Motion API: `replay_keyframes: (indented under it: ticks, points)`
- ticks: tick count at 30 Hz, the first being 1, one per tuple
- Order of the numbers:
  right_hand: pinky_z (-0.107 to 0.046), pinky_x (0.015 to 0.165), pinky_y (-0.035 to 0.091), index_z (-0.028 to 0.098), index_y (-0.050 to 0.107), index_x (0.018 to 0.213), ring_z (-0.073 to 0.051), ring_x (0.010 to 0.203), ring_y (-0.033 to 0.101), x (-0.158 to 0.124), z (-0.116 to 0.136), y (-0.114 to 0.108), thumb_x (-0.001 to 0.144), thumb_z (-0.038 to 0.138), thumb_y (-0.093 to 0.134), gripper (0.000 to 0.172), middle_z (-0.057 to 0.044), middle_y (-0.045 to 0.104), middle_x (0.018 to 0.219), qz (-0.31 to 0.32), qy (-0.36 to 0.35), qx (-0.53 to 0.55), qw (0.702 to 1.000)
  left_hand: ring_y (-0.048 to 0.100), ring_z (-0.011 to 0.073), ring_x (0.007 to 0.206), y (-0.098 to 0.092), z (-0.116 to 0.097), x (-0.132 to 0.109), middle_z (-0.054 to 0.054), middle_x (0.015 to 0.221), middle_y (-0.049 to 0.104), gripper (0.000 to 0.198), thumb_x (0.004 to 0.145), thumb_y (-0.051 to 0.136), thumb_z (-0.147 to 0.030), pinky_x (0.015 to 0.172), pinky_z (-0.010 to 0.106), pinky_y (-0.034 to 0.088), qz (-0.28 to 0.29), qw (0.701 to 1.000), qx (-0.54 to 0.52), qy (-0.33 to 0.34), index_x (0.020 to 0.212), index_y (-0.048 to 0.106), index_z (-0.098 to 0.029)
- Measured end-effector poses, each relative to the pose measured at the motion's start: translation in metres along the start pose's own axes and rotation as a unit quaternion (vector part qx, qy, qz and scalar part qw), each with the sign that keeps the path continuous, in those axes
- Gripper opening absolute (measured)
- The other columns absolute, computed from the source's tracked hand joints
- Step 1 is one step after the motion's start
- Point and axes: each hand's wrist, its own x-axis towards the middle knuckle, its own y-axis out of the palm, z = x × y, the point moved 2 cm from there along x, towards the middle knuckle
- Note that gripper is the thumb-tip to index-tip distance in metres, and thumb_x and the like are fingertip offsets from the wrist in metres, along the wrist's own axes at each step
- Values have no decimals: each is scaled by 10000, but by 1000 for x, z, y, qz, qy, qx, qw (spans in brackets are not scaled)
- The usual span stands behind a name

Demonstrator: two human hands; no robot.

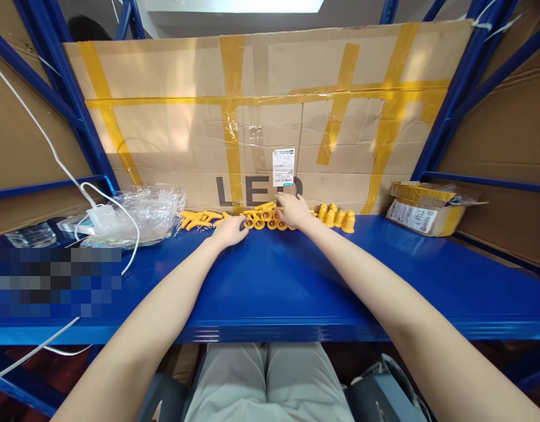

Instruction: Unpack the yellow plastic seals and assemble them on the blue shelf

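Observation:
Yellow cup-shaped pieces point(265, 215) lie stacked on their sides in the middle of the blue shelf point(270, 275), with several more standing upright point(339, 217) to their right. A loose pile of yellow pieces with small metal chains point(196, 220) lies to their left. My left hand point(231, 231) rests at the left end of the stack, its fingers bent and touching the nearest pieces. Over the stack's right part reaches my right hand point(294, 210), its fingertips at the top pieces. Whether either hand grips a piece is too small to tell.
Clear bubble wrap point(153, 208) and a white power strip point(103, 218) with cables lie at the left. An open, taped carton point(421, 211) stands at the right. Behind, a large cardboard sheet point(177, 140) closes off the shelf between blue posts.

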Motion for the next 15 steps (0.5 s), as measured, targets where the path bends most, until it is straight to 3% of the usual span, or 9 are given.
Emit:
replay_keyframes:
  ticks: [3,7,10,12,15]
  points:
    - [-491,1007,398,133,534,1304,-306,1228,522,-9,-39,-13,911,155,398,416,-176,547,1363,-1,98,-22,995,647,248,974,0,-1,-1,72,1046,707,318,840,503,-328,847,358,510,6,1000,-1,-6,1100,643,-208]
    - [-513,981,413,114,560,1282,-310,1198,542,-29,-91,-13,873,114,410,436,-194,571,1316,72,203,-80,973,651,246,965,0,-2,-1,69,1035,711,329,836,503,-325,851,359,511,7,1000,-4,-6,1107,647,-207]
    - [-624,1067,259,118,615,1211,-324,1275,477,-43,-110,-7,864,152,474,376,-193,578,1313,148,195,-127,961,656,241,960,1,-2,-1,70,1028,713,315,838,498,-315,842,345,512,12,1000,0,-3,1087,654,-202]
    - [-645,1079,198,131,637,1175,-315,1270,486,-49,-113,-8,864,138,473,352,-181,603,1283,162,177,-157,958,658,237,952,2,0,0,70,1017,715,293,839,495,-307,832,334,512,16,1000,6,2,1052,666,-198]
    - [-525,1022,343,131,652,1141,-287,1176,569,-52,-109,-17,858,125,474,334,-174,645,1210,166,173,-181,954,659,242,960,2,2,1,75,1025,717,286,846,486,-291,843,339,509,11,1000,18,-1,1039,675,-198]
